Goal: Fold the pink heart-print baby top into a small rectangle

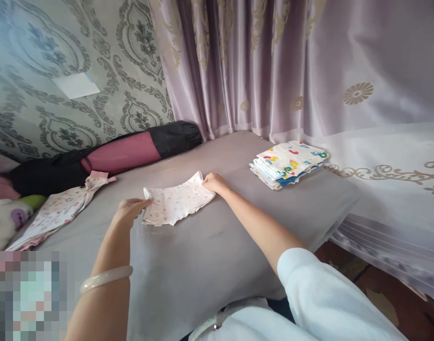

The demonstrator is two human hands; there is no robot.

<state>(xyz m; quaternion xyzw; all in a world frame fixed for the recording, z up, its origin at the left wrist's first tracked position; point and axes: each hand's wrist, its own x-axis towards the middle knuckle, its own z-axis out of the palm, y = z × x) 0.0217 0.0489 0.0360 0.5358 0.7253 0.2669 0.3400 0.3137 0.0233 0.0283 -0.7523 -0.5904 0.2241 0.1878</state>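
Note:
A pale pink cloth garment with small prints is stretched between my two hands, just over the grey sheet. My left hand pinches its left edge, thumb and fingers closed on the fabric. At the far right corner, my right hand grips the cloth with its fingers curled. The garment looks folded in layers, and its lower edge is wavy. To the left lies another printed garment with pink trim, spread out flat.
A stack of folded clothes sits at the right of the grey bed. Along the patterned wall lies a long black and dark-pink roll. A plush toy is at far left. Purple curtains hang behind the bed.

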